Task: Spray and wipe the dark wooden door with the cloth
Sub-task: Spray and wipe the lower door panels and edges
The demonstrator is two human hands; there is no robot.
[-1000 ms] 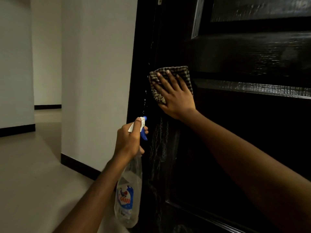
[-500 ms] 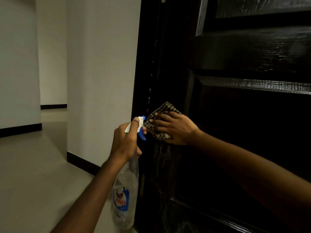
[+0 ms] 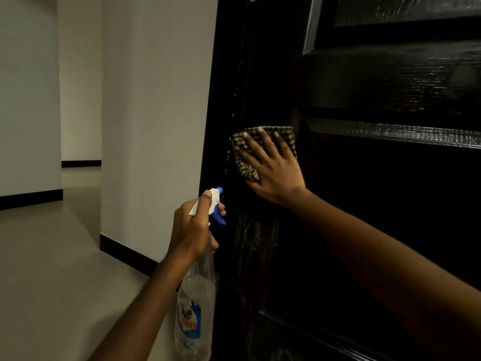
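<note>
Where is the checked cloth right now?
In the head view, the checked cloth lies flat against the dark door under the right hand, above the spray bottle.

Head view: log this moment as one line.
left hand: grips bottle | right hand: presses cloth on door | step: wipe

The door [image 3: 390,230] is glossy brown, near black, with wood grain. The cloth [image 3: 246,171] bears a small check of beige and dark brown. The spray bottle [image 3: 196,295] is clear, its head [image 3: 214,198] white, trigger [image 3: 217,217] blue, label [image 3: 190,321] blue with red and white. The wall [image 3: 156,100] is white, skirting [image 3: 125,254] black, floor [image 3: 52,269] pale beige
</note>
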